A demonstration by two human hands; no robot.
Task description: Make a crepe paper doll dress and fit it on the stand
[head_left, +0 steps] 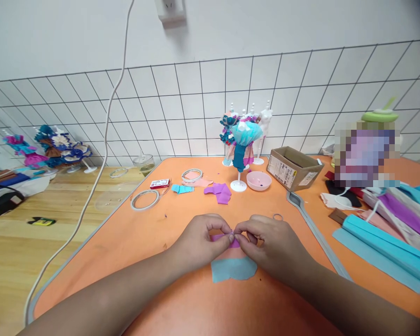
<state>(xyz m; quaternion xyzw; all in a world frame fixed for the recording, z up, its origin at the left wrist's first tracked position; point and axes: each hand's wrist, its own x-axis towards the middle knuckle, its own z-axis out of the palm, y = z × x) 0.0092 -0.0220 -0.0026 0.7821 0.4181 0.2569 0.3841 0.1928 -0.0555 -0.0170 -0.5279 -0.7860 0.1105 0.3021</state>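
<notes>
My left hand and my right hand meet over the orange table, each pinching a small purple piece of crepe paper between thumb and fingers. A light blue paper piece lies flat on the table just below my hands. Beyond them stands a small white mannequin dressed in teal and pink paper.
Tape rings, a small red box, blue and purple paper scraps, a pink bowl and a cardboard box lie further back. Rolled crepe paper fills the right side. A wire grid lines the wall.
</notes>
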